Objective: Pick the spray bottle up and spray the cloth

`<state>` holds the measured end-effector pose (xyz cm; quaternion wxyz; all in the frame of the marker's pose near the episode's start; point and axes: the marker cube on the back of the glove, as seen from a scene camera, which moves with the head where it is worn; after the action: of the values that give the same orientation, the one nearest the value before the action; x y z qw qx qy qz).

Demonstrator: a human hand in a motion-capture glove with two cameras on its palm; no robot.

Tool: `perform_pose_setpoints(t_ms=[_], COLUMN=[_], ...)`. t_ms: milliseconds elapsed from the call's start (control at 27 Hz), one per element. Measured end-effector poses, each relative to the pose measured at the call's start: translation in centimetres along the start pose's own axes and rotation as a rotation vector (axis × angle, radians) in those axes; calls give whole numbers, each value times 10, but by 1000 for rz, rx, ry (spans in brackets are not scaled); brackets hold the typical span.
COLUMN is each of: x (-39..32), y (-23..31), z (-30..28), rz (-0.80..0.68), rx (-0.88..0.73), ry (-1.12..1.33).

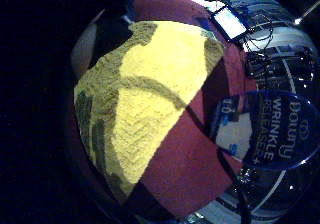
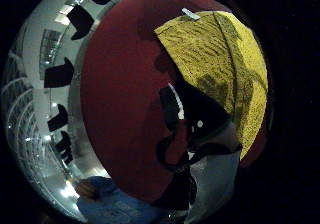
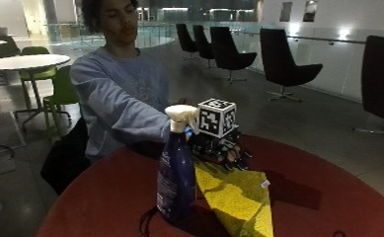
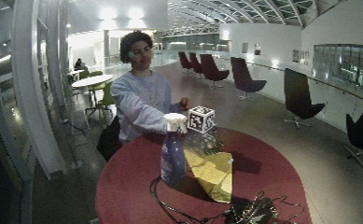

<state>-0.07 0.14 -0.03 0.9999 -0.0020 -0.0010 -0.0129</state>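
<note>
Spray bottle [image 3: 176, 173] upright on the red table [image 3: 106, 197], beside the yellow cloth [image 3: 237, 197].
We see the gloved right hand [image 3: 221, 148] over the cloth — grip unreadable; only the little-finger palm view shows the bottle's label.

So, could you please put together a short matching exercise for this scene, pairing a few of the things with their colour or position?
Things:
1. spray bottle
2. cloth
3. table
4. gloved right hand

Descriptions:
A. red and round
B. yellow, lying flat
C. blue, standing upright with a white trigger head
D. held over the far end of the cloth, not gripping the bottle

Pairs: 1-C, 2-B, 3-A, 4-D
</note>
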Motion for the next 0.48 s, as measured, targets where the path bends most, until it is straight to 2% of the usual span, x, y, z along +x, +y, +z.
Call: perform_pose_setpoints(t_ms=[185, 482], x=[-3, -1], y=[3, 4], z=[-1, 2], rz=[-30, 1], rx=[-4, 5], ry=[5, 4])
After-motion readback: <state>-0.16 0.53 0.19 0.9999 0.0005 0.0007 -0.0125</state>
